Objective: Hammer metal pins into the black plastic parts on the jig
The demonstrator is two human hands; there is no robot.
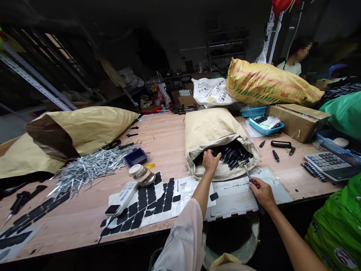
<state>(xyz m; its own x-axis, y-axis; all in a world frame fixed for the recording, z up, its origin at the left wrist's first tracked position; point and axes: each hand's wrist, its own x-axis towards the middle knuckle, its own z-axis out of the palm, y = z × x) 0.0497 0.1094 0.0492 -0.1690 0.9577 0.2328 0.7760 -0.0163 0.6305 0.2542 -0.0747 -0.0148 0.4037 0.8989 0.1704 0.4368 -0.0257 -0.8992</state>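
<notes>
A beige woven sack (213, 122) lies with its mouth towards me, and a heap of small black tapered pieces (232, 155) shows inside. My left hand (211, 162) reaches into the left part of the mouth. Its fingers are bent among the dark pieces, and what they grip is partly hidden. In my right hand (261, 192) is a hammer (248, 173), held by its dark handle. The hammer's small metal head points up, close to the right edge of the sack mouth. Below both lies a grey flat board (270, 184) at the table edge.
Metal rods (87, 167) are piled left, near a glass jar (142, 175), a white box (124, 197) and sheets of black stickers (141, 203). On the right are a calculator (329, 163), a carton (301, 120) and blue baskets (265, 130). A person (295, 62) is behind.
</notes>
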